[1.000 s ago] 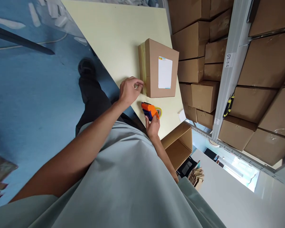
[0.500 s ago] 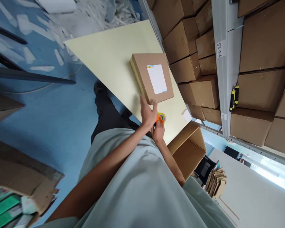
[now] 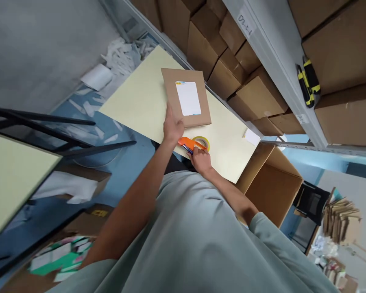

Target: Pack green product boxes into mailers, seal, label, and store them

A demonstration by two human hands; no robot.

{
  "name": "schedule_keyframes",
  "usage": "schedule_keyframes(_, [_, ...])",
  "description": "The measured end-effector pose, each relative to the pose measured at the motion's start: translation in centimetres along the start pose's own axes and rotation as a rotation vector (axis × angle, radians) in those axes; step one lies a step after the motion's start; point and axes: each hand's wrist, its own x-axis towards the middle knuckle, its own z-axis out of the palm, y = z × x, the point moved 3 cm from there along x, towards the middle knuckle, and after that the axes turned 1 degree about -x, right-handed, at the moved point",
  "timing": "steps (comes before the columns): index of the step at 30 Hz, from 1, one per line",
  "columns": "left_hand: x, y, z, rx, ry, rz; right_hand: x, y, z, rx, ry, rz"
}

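Here, a flat brown cardboard box (image 3: 187,97) is seen from above on a pale yellow tabletop (image 3: 134,97), with a white shipping label (image 3: 188,99) stuck on its upper face. The box's near left corner is gripped by the left hand (image 3: 173,128), with the fingers along the side and the thumb at the near edge. An orange and blue tape dispenser (image 3: 186,143), loaded with a yellow-rimmed roll of tape (image 3: 202,142), is held in the closed right hand (image 3: 201,160), just beside the box's near edge and over the tabletop. Whether the box is raised from the surface cannot be told.

A white paper slip (image 3: 252,137) is placed near the table's right end, beyond which a large open carton (image 3: 271,187) is seen. Closed brown cartons (image 3: 259,97) are stacked along the far side, under a grey metal shelf beam (image 3: 280,73) on which two black and yellow utility knives (image 3: 308,83) are placed. At the lower left, green and white packets (image 3: 61,258) are contained in another carton; white scraps (image 3: 91,108) are scattered on the blue floor (image 3: 118,185).
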Motion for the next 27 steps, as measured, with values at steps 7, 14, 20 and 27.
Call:
schedule_keyframes(7, [2.0,3.5,4.4,0.207,0.014,-0.046,0.2,-3.8,0.6,0.073,0.06,-0.097])
schedule_keyframes(14, [1.7,3.4,4.2,0.282,-0.007,0.042,1.0,-2.0,1.8,0.146,0.085,0.042])
schedule_keyframes(20, [2.0,2.8,4.4,0.232,-0.184,0.021,-0.1,-0.6,3.1,0.167,0.055,0.031])
schedule_keyframes(27, [2.2,2.4,4.2,0.342,-0.21,0.067,-9.0,9.3,3.9,0.095,-0.022,0.14])
